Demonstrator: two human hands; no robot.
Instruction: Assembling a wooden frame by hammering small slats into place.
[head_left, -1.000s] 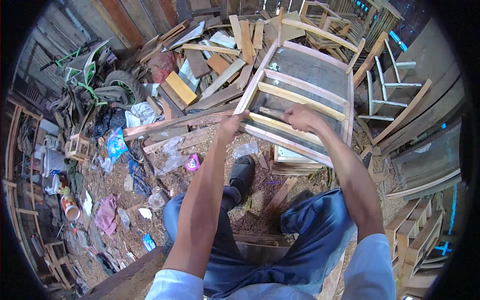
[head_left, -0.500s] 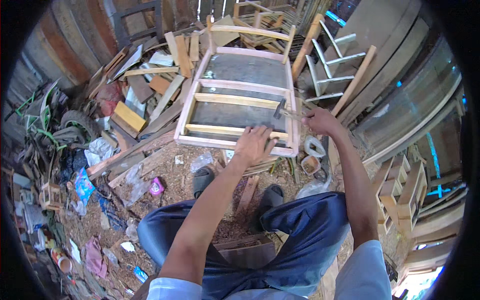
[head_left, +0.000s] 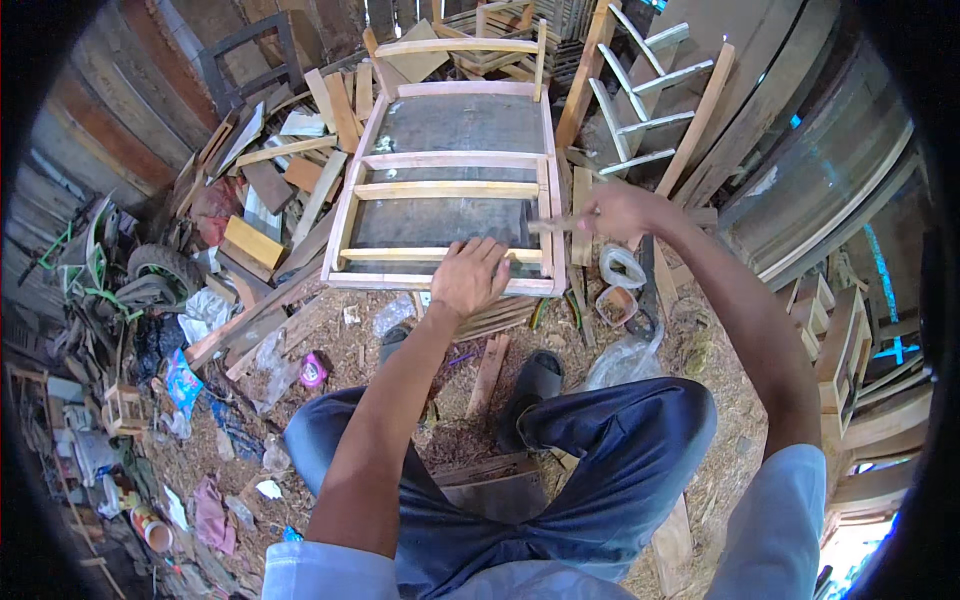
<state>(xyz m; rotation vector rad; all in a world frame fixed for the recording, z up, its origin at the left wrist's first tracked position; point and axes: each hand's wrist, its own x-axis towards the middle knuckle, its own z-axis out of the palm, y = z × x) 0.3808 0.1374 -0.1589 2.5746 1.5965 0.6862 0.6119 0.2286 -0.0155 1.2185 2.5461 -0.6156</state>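
A wooden frame (head_left: 400, 281) with crosswise slats and a dark panel behind it lies in front of me, its far end by the scrap pile. My left hand (head_left: 468, 280) rests on its near end, fingers stretched across the nearest slat (head_left: 390, 254). My right hand (head_left: 615, 212) is closed round the handle of a hammer (head_left: 558, 224), just right of the frame. The hammer's dark head, blurred by motion, is over the frame's right side rail (head_left: 548, 190). Whether it touches the wood, I cannot tell.
Scrap boards and a yellow block (head_left: 253, 243) are heaped at the left, near a wheel (head_left: 163, 270). A white slatted rack (head_left: 640, 110) leans at the back right. A small tub (head_left: 616, 305) and plastic bags lie right of the frame. Shavings cover the floor (head_left: 400, 480).
The whole scene has shifted left in view. My right elbow has swung outward, and the hammer has turned slightly and blurred. My left hand's fingers are closer together on the slat.
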